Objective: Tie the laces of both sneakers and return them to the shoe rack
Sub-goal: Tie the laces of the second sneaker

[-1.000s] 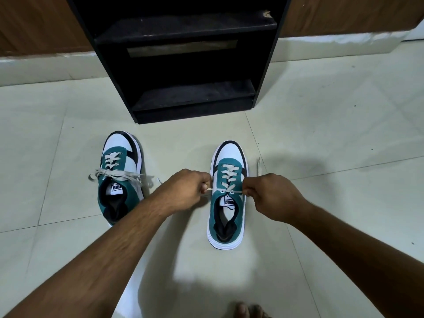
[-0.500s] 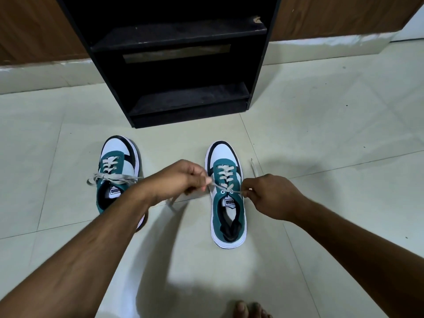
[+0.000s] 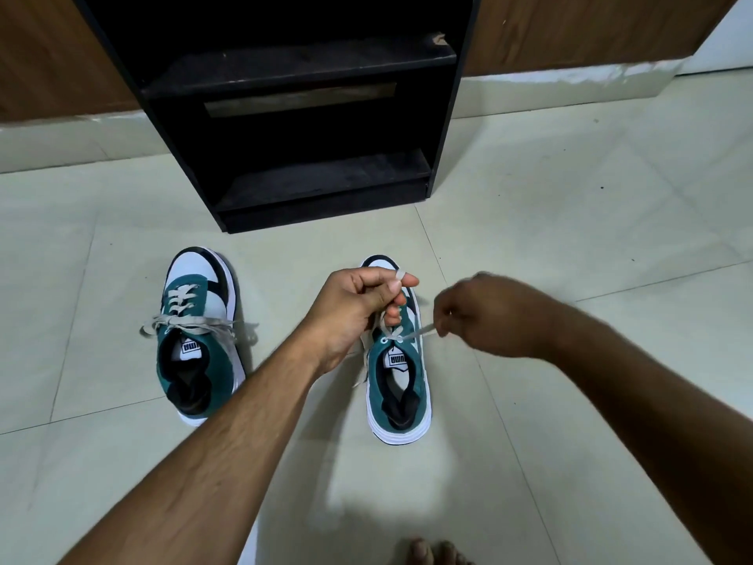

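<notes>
Since a second ago left hand has lifted off the taut sideways pull, pale lace looped over forefinger, right hand pinching the other end above the right teal-and-white sneaker on the floor: bow-forming apparently begun.

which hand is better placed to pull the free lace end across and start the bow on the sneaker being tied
Right, probably. The right hand pinches the lace end stretched out sideways from the top eyelets of the right sneaker. The left hand is busy holding the other end, wrapped over its fingertip.
</notes>
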